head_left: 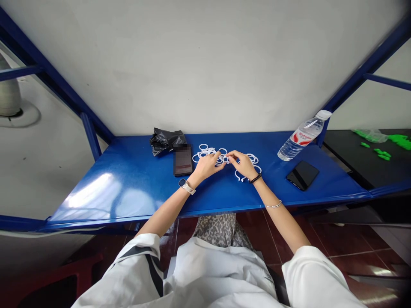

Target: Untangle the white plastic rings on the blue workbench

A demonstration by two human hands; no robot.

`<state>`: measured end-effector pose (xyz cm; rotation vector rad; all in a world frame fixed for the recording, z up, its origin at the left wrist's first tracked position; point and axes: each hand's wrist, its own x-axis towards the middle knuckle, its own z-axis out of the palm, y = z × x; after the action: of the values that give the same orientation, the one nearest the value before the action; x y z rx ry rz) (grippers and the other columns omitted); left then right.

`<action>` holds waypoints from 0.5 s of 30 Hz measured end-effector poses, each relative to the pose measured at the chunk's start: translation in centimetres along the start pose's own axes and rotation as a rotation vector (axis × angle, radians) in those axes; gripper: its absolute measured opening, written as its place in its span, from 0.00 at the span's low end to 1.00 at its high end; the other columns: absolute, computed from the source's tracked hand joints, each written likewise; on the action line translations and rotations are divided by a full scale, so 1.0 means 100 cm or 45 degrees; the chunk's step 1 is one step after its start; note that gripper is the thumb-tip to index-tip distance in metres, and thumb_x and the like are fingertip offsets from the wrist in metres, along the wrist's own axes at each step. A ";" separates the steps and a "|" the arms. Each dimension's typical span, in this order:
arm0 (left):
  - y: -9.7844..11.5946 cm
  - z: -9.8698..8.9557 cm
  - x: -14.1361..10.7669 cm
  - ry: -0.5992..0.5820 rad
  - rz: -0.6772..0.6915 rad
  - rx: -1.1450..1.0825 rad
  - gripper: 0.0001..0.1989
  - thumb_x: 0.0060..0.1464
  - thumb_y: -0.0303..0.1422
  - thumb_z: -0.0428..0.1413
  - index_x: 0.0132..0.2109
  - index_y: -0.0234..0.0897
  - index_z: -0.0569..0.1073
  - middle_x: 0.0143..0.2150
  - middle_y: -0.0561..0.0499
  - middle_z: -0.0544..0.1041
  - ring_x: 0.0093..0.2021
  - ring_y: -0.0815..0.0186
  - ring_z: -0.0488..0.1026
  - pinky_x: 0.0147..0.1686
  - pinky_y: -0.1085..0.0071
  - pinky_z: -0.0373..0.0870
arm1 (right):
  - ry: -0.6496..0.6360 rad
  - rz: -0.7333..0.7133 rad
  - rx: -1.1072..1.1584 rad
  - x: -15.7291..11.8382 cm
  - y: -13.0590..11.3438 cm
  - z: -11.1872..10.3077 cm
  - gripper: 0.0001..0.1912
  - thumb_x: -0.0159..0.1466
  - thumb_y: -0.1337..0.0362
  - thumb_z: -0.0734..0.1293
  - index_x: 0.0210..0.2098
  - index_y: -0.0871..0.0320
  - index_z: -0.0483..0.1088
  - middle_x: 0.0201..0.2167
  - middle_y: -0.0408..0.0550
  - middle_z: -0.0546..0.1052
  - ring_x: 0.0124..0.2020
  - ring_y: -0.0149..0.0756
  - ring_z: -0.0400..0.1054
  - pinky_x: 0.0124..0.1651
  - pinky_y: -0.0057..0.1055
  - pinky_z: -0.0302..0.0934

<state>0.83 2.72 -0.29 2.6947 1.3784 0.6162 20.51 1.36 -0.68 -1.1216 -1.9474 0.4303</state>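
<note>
Where visible, white loop (pixel 226 160) between hands (pixel 205 167) (pixel 244 166).

Prob. workshop: blue workbench (pixel 128 179), adj. worktop (pixel 340 158).

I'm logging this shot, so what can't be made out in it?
All in the head view:
Whether the left hand or right hand grips a white ring: too small.
Inside the black bag: hidden by its folds.
Screen of the phone beside it: blurred out.
Rightmost green pieces: cut off by the edge.

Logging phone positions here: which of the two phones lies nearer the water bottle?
The right-hand phone, set askew near the bottle; the other phone lies by the black plastic bag and left hand.
</note>
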 end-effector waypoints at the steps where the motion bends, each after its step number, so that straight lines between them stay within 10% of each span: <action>1: -0.002 0.000 0.001 0.014 -0.028 0.017 0.19 0.65 0.43 0.51 0.54 0.33 0.69 0.39 0.40 0.79 0.36 0.56 0.77 0.26 0.71 0.60 | 0.030 0.000 -0.010 0.000 -0.001 -0.001 0.11 0.69 0.57 0.61 0.40 0.55 0.72 0.30 0.47 0.78 0.33 0.39 0.73 0.39 0.35 0.67; 10: -0.014 0.003 0.004 0.108 -0.157 0.154 0.17 0.63 0.36 0.54 0.55 0.31 0.67 0.51 0.32 0.72 0.52 0.46 0.71 0.43 0.61 0.70 | 0.323 0.051 0.002 -0.012 -0.015 -0.018 0.13 0.70 0.55 0.61 0.38 0.54 0.73 0.30 0.47 0.78 0.32 0.39 0.73 0.37 0.35 0.67; 15: -0.009 0.005 0.003 0.156 -0.109 0.223 0.18 0.63 0.35 0.53 0.57 0.32 0.67 0.56 0.30 0.70 0.57 0.42 0.68 0.48 0.53 0.69 | 0.486 0.145 0.185 -0.041 -0.071 -0.024 0.11 0.69 0.54 0.63 0.39 0.52 0.74 0.33 0.48 0.79 0.36 0.42 0.75 0.42 0.40 0.71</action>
<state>0.46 3.53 -0.88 2.7520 1.6418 0.6950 19.57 -6.19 3.29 -1.1312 -1.5031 0.3803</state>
